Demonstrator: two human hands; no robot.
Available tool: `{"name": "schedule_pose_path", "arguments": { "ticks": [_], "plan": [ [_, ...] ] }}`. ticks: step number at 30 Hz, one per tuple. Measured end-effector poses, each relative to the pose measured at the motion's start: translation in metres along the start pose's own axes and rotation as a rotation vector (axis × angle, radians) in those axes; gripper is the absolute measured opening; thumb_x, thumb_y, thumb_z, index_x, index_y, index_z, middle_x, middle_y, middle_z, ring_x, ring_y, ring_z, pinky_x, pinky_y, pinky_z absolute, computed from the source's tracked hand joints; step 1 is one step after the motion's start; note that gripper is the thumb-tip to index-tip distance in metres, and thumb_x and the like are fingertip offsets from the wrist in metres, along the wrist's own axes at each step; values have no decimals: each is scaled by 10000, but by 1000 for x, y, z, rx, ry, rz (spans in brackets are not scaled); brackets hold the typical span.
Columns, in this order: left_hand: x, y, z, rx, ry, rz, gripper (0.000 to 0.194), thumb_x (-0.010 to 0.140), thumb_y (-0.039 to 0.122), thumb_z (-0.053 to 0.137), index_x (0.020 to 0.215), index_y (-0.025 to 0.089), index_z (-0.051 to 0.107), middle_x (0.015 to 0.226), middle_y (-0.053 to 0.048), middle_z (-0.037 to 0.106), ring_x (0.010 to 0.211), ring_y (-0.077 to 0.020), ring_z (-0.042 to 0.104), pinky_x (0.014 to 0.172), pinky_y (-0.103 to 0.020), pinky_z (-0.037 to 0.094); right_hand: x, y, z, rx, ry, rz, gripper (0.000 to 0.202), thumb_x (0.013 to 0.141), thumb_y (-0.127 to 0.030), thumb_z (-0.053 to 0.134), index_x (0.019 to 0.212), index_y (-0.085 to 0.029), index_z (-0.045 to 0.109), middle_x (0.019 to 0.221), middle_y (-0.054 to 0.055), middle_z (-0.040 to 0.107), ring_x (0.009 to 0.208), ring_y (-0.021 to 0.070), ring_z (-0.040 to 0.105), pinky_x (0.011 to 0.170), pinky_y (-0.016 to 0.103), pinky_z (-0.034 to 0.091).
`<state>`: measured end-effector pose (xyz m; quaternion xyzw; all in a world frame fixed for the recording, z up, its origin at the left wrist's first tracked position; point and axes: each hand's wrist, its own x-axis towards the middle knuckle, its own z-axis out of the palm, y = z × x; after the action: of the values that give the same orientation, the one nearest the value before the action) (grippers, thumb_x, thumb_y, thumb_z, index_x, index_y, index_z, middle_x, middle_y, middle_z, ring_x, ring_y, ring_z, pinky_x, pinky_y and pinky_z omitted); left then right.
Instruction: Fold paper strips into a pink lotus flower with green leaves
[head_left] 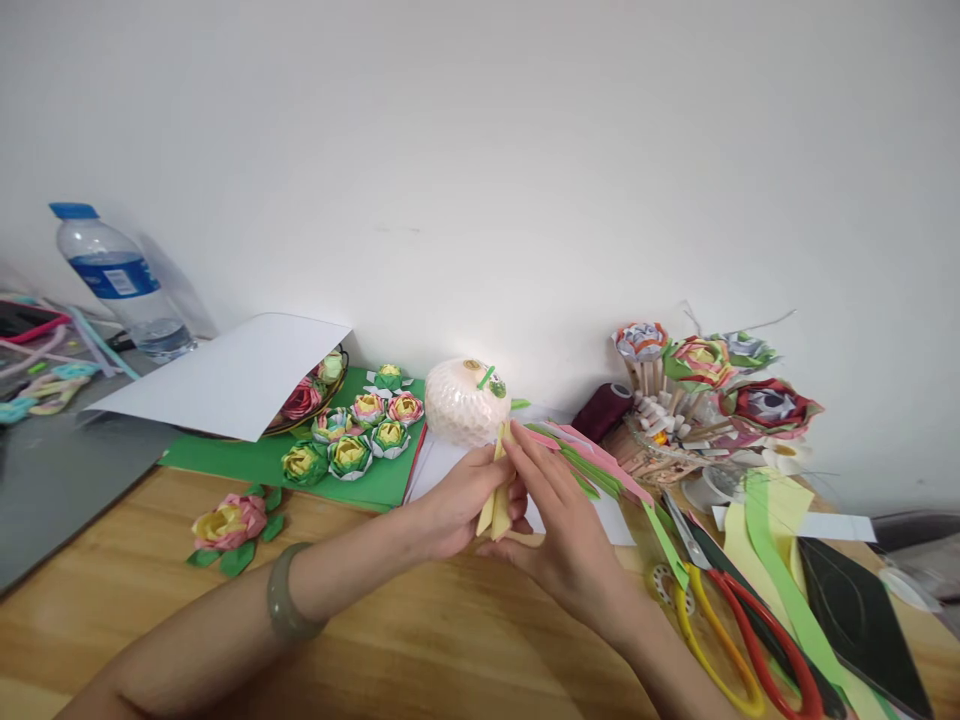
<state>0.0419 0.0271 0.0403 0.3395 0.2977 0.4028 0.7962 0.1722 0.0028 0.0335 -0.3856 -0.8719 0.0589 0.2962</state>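
Note:
My left hand [466, 492] is closed around folded yellow paper [497, 498], held upright over the table's middle. My right hand [562, 520] rests against the same paper, its fingertips at the top end and its thumb close to the bottom. Some of the left fingers are hidden behind the paper. Just beyond the hands sits a round white thing in shiny wrap [461, 405] with a green tab on top. Pink and green folded paper strips [581, 455] lie beside my right hand on white sheets.
Several folded paper flowers [350, 457] stand on a green sheet [386, 488]; another flower [229, 522] lies nearer. A white sheet [240, 375] covers part of a basket. Left is a water bottle [120, 280]. Scissors [739, 620], paper strips [780, 560] and a flower holder [652, 450] stand right.

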Motion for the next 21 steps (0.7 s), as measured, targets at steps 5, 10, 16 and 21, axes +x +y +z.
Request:
{"name": "schedule_pose_path", "arguments": {
  "ticks": [5, 10, 16, 21],
  "plan": [
    [-4, 0, 3, 5, 1, -45, 387, 661, 485, 647, 651, 173, 419, 423, 98, 375, 364, -37, 356, 398, -179, 327, 3, 1, 2, -67, 93, 1, 815, 665, -306, 713, 1365, -207, 307, 1378, 164, 398, 1234, 308, 405, 975, 496, 366],
    [-7, 4, 6, 29, -20, -71, 333, 718, 457, 589, 657, 171, 429, 417, 104, 336, 369, -33, 323, 429, -186, 340, 6, 1, -3, 31, 63, -3, 873, 630, -351, 744, 1366, -215, 295, 1380, 143, 400, 1267, 289, 353, 990, 483, 362],
    [-6, 5, 5, -3, -28, -78, 260, 732, 339, 579, 630, 168, 412, 438, 97, 334, 403, -32, 296, 451, -185, 323, 3, 4, -10, 65, 11, -15, 668, 733, -295, 670, 1328, -247, 370, 1381, 108, 410, 1281, 263, 340, 1007, 494, 340],
    [-8, 1, 6, -28, -37, -21, 314, 707, 374, 624, 625, 168, 401, 464, 97, 315, 423, -33, 276, 434, -176, 270, 3, 1, -9, 64, 52, 4, 645, 735, -293, 661, 1318, -262, 385, 1350, 109, 452, 1263, 289, 368, 988, 504, 357]
  ]
}}
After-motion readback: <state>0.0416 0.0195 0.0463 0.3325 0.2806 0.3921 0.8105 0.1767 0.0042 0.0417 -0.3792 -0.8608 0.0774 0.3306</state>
